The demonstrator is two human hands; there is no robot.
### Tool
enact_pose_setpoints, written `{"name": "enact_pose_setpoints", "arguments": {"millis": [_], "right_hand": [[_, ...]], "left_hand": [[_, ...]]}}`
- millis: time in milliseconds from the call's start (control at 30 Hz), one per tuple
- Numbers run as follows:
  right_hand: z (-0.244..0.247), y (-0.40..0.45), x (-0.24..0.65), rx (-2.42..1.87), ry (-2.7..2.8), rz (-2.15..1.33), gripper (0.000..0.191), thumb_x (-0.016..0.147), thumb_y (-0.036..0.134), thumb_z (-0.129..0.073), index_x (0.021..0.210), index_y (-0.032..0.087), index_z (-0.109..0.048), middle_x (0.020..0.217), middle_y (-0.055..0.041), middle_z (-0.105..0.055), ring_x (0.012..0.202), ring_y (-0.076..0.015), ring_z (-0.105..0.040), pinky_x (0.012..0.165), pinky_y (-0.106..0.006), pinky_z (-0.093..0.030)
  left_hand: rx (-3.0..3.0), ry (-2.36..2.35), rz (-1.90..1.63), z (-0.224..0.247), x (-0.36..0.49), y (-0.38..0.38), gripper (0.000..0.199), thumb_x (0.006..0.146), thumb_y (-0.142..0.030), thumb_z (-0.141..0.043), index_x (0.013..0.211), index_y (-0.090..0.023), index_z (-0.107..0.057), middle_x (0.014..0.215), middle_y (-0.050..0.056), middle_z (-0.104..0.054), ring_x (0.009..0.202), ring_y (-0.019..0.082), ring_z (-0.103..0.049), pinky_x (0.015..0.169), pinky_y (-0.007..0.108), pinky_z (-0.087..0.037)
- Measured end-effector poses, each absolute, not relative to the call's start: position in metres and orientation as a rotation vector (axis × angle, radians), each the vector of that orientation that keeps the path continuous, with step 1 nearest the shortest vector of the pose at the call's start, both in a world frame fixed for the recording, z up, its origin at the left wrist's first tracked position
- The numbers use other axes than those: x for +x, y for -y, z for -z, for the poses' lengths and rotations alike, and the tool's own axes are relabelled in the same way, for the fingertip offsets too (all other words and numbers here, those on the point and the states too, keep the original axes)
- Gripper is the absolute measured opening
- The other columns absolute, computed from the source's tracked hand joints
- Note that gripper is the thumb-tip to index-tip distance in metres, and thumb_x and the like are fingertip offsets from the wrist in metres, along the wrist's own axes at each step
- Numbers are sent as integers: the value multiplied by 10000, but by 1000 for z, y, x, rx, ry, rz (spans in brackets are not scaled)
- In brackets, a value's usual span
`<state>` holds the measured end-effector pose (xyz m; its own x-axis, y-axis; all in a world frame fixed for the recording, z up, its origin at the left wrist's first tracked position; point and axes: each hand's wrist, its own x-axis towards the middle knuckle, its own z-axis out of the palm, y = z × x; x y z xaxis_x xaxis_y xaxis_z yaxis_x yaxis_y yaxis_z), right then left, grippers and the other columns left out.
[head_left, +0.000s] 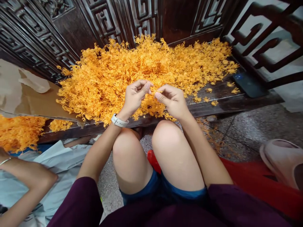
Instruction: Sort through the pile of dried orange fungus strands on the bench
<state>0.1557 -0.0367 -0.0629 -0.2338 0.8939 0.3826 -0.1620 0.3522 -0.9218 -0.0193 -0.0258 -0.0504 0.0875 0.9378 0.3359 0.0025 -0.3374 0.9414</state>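
A wide heap of small orange plastic-looking pieces [101, 78] covers a dark wooden bench [213, 104]. Over the front of the heap, my left hand [136, 96] has thumb and forefinger pinched together. Close by on the right, with a small gap between the fingertips, my right hand [171, 99] is pinched around a small orange piece [160, 91]. What my left fingertips hold, if anything, is too small to make out against the orange behind. A pale watch band circles my left wrist.
Brown cardboard [47, 101] lies left of the heap, beside another person's arm [30, 176] and more orange pieces [21, 129]. A dark phone [248, 84] rests at the bench's right end. Carved wood rises behind. A pink shoe [281, 160] and red cloth [251, 179] are lower right.
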Motion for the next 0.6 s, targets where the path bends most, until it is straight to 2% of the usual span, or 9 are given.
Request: {"name": "enact_pose_setpoints", "arguments": {"millis": [133, 233, 300, 367, 433, 500, 600], "right_hand": [[57, 40, 156, -567, 1550, -1388, 385, 911, 542, -813, 775, 198, -708, 725, 5, -644, 681, -135, -565, 664, -284, -461], [46, 47, 162, -232, 1858, -1680, 269, 944, 428, -804, 853, 176, -784, 802, -32, -759, 745, -149, -681, 717, -280, -532], [39, 52, 166, 37, 2132, -1858, 212, 967, 371, -780, 973, 167, -834, 920, -74, -822, 845, -177, -748, 794, -303, -576], [38, 53, 168, 48, 2228, -1889, 212, 970, 353, -773, 1046, 170, -848, 983, -92, -838, 887, -186, -761, 811, -308, -583], [44, 47, 169, -134, 2030, -1842, 216, 919, 388, -827, 997, 187, -846, 923, -70, -827, 818, -174, -736, 752, -297, -571], [56, 37, 169, -289, 1583, -1778, 281, 879, 501, -844, 911, 223, -819, 810, -21, -779, 692, -145, -656, 664, -287, -537], [73, 22, 170, -423, 984, -1694, 440, 909, 700, -702, 947, 268, -774, 802, 10, -724, 615, -126, -533, 592, -285, -485]], "left_hand": [[1439, -1003, -1422, 53, -20, 24, 283, 923, -452, -787, 800, -214, -695, 744, -9, -648, 533, 72, -456, 489, 250, -333], [1211, -1084, -1545, 61, -27, 14, 250, 962, -370, -724, 800, -229, -597, 723, -38, -589, 504, 59, -415, 482, 244, -318], [1060, -1149, -1569, 68, -34, 6, 250, 982, -389, -699, 836, -235, -568, 735, -45, -578, 505, 53, -410, 505, 243, -339], [1009, -1174, -1481, 73, -41, 3, 278, 982, -502, -701, 949, -242, -605, 818, -25, -637, 556, 58, -477, 558, 245, -394], [988, -1147, -1405, 74, -45, 3, 382, 968, -614, -687, 1080, -254, -627, 933, 6, -694, 630, 73, -558, 624, 252, -454], [970, -1099, -1387, 72, -48, 6, 426, 964, -650, -675, 1140, -264, -630, 1015, 24, -720, 706, 89, -623, 694, 263, -508], [945, -1054, -1388, 65, -49, 12, 398, 983, -630, -658, 1152, -270, -641, 1089, 40, -745, 844, 120, -701, 816, 290, -576]]}}
